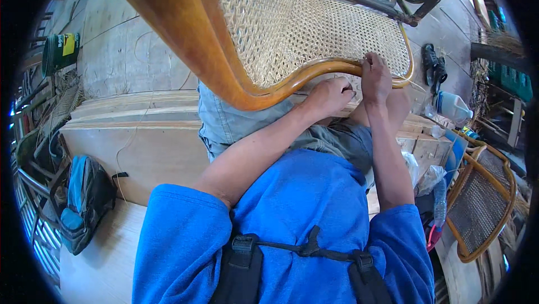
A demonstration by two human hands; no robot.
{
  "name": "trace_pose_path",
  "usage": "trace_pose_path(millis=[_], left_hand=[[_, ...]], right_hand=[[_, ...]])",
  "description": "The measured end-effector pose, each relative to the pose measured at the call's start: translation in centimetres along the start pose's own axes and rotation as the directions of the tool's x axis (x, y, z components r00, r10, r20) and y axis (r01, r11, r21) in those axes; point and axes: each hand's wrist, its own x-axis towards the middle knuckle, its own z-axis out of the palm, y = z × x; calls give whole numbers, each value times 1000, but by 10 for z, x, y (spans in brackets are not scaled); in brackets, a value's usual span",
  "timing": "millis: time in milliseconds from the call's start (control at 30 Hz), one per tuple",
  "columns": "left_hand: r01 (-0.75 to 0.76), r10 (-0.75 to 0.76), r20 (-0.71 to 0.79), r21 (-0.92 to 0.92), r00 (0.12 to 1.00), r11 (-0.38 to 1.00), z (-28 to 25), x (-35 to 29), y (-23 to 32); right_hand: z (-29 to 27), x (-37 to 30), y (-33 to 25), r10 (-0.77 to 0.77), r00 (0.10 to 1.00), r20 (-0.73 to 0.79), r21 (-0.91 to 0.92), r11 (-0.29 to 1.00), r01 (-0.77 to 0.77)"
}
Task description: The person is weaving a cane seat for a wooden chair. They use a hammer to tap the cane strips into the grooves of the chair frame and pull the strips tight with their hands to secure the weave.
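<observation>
A rattan chair frame (224, 74) with a honey-coloured, varnished rim rests tilted against my lap. Pale woven cane webbing (337, 29) fills its back and seat. My left hand (332, 96) is closed just below the curved front rim, its fingers curled and what they hold hidden. My right hand (376, 78) reaches up across that rim, fingertips pinched together at the webbing's edge. Whatever lies between those fingertips is too small to make out. A thin pale cane strand (415, 84) sticks out past the rim to the right of my right hand.
Stacked plywood boards (140, 135) lie left of my legs, with a backpack (81, 203) beyond. A green bucket (60, 54) stands far left. To the right are dark sandals (433, 67), a plastic jug (453, 106), a bottle (440, 200) and another caned frame (483, 203).
</observation>
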Motion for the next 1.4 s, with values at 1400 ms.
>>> trace_pose_path(millis=[1400], left_hand=[[-4, 4, -5, -71, 1000, 997, -6, -4, 7]], right_hand=[[-13, 15, 19, -307, 915, 262, -137, 927, 350]])
